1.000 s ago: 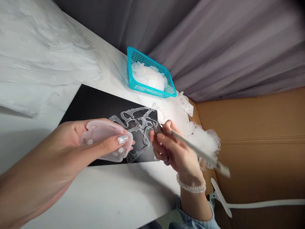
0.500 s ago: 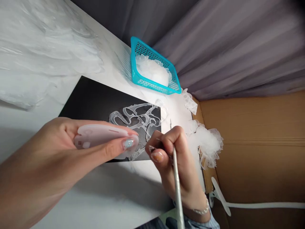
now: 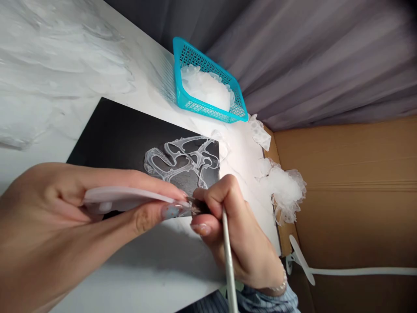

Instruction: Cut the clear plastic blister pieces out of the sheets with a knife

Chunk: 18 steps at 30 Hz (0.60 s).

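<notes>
Desk (image 3: 137, 261) partly covered by black mat (image 3: 107, 134). Left hand (image 3: 68, 217) and right hand (image 3: 247, 243) both closed: translucent piece (image 3: 127, 199) pinched in left over mat, pale rod (image 3: 230, 265) and dark metal tool (image 3: 200, 206) gripped in right, tool at piece's end.

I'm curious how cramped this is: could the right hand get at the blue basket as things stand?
Probably yes: nothing tall seems to stand between the right hand and the blue basket, though the hand's grip is taken up by a slim rod.
</notes>
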Each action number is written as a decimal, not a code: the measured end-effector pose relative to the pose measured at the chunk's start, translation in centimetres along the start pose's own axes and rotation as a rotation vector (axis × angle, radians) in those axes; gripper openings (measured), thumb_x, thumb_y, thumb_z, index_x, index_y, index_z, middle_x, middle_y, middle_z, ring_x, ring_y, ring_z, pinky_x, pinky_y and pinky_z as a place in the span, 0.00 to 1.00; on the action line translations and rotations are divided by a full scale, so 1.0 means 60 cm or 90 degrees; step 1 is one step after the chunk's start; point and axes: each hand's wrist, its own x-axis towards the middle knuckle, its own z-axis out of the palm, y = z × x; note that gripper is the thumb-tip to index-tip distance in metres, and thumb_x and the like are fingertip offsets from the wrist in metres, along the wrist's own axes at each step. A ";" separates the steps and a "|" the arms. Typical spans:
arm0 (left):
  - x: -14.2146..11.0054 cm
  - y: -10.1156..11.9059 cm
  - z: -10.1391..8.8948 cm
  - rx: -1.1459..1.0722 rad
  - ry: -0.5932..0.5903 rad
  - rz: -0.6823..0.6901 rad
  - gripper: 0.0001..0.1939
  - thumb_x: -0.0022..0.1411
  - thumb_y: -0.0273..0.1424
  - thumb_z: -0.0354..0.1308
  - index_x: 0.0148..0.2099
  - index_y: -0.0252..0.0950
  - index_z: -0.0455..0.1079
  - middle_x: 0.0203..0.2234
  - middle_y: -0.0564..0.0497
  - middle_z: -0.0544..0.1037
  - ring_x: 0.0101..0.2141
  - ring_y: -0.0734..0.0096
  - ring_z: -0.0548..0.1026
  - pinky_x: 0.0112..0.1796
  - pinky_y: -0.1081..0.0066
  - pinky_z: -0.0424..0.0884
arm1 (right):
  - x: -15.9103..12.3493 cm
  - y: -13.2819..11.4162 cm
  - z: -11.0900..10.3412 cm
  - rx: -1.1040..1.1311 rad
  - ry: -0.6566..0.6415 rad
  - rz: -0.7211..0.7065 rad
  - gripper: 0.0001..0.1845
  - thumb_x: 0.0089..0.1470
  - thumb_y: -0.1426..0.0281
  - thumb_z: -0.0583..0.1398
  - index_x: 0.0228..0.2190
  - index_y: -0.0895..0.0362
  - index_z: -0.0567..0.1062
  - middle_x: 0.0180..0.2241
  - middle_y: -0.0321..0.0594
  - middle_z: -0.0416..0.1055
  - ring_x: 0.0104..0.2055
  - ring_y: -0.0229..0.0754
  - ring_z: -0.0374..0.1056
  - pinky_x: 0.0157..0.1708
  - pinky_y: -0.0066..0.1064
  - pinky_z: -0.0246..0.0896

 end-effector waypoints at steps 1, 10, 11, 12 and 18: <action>0.000 0.001 0.002 0.091 0.033 0.051 0.12 0.49 0.31 0.72 0.37 0.52 0.84 0.31 0.57 0.86 0.36 0.57 0.85 0.32 0.73 0.84 | 0.000 -0.001 0.000 -0.011 0.001 -0.003 0.20 0.62 0.53 0.59 0.29 0.49 0.57 0.22 0.33 0.59 0.20 0.40 0.50 0.22 0.37 0.43; -0.006 0.007 0.000 0.263 0.035 0.187 0.05 0.56 0.36 0.68 0.36 0.51 0.83 0.30 0.56 0.85 0.30 0.66 0.83 0.29 0.77 0.82 | 0.004 0.005 -0.001 -0.080 -0.016 -0.089 0.19 0.66 0.57 0.57 0.31 0.49 0.52 0.21 0.27 0.52 0.18 0.37 0.48 0.18 0.32 0.45; -0.006 0.007 -0.001 0.269 0.032 0.190 0.05 0.56 0.36 0.68 0.37 0.51 0.83 0.31 0.56 0.85 0.30 0.67 0.83 0.29 0.77 0.82 | 0.004 0.006 -0.001 -0.085 -0.017 -0.097 0.19 0.66 0.57 0.57 0.31 0.49 0.52 0.21 0.27 0.52 0.18 0.36 0.48 0.17 0.32 0.45; -0.005 0.006 -0.002 0.275 0.031 0.192 0.05 0.57 0.36 0.67 0.37 0.52 0.82 0.31 0.57 0.85 0.30 0.67 0.83 0.29 0.78 0.82 | 0.004 0.006 -0.001 -0.090 -0.018 -0.102 0.18 0.66 0.58 0.57 0.32 0.49 0.52 0.21 0.27 0.51 0.18 0.36 0.48 0.17 0.31 0.45; -0.002 0.005 -0.001 0.301 0.025 0.171 0.03 0.58 0.41 0.66 0.35 0.54 0.82 0.27 0.59 0.84 0.26 0.68 0.82 0.26 0.77 0.81 | 0.003 0.004 0.000 -0.102 -0.011 -0.114 0.17 0.67 0.60 0.57 0.32 0.49 0.52 0.22 0.27 0.52 0.18 0.35 0.49 0.17 0.30 0.46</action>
